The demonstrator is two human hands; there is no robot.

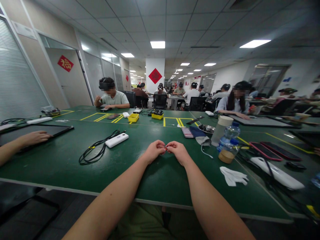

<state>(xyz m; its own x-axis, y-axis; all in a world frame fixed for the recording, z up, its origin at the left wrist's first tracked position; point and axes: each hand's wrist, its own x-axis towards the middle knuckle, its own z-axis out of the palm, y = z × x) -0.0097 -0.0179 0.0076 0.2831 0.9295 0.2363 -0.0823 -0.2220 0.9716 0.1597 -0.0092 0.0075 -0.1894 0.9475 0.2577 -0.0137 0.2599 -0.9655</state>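
Note:
My left hand (155, 151) and my right hand (178, 152) meet above the green table (140, 180), fingertips pinched close together. Between them is a tiny dark and reddish thing (166, 147), too small to name. Both hands seem to grip it, though the fingers cover most of it. To the left of my hands lie a white power bank (117, 140) and a looped black cable (93, 154). Off to the right are a dark blue cloth (196, 131) and a grey pouch-like piece (205, 141) with a white cord.
A metal bowl (207, 129), pale tumbler (221, 130) and plastic bottles (228, 150) stand to the right, near a crumpled white tissue (234, 176). Yellow trays (133, 117) sit farther back. A co-worker's hand (37, 137) rests on a dark panel at left. People sit across the table.

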